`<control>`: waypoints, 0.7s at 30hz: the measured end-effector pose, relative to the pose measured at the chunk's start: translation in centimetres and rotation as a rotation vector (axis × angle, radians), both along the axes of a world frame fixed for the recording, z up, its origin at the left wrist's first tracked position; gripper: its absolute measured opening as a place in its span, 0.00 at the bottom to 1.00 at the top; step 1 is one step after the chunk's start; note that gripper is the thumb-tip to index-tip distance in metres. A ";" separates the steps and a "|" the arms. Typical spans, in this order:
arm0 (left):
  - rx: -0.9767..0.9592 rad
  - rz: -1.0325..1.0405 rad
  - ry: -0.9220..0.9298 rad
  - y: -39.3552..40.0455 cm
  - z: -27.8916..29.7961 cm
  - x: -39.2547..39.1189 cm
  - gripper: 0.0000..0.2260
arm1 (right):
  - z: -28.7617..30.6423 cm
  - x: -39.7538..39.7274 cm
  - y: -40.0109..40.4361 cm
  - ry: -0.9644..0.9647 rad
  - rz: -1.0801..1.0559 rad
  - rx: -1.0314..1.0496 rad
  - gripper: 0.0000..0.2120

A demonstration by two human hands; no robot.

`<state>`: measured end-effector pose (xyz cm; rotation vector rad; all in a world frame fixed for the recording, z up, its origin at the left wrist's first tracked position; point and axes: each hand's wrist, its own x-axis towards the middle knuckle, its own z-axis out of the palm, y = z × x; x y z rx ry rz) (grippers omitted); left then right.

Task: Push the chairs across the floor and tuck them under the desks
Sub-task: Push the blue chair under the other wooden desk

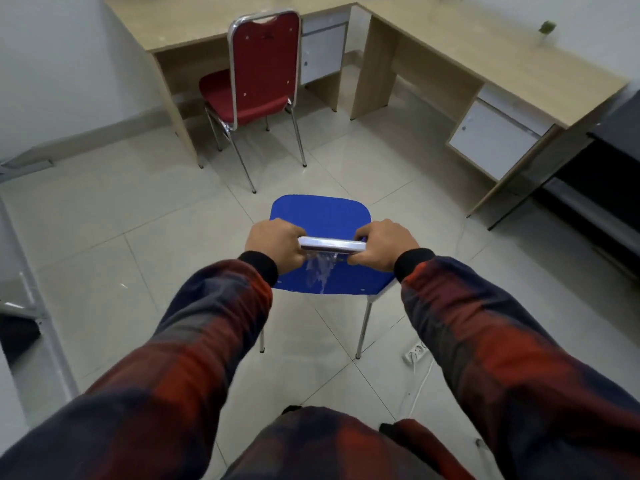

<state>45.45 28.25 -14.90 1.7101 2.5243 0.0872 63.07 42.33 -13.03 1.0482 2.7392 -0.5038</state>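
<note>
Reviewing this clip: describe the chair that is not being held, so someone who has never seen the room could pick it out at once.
Start at the L-shaped wooden desk that runs along the far walls. At its left section stands the red chair, its seat partly under the desktop and its back toward the camera. Its red padding sets it apart from the blue chair, which the left hand and right hand grip by the chrome top rail.

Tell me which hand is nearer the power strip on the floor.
Right. The right hand grips the blue chair back on the power strip side; the left hand grips the far end.
</note>
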 end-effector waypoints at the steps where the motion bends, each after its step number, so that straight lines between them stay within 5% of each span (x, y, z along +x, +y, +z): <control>1: 0.005 0.000 0.008 0.0 -0.2 0.5 0.13 | -0.1 0.3 0.2 -0.003 0.003 0.007 0.16; 21: -0.164 0.014 -0.128 -0.7 -1.4 -3.9 0.10 | -3.9 -2.0 -4.3 0.093 -0.090 0.061 0.20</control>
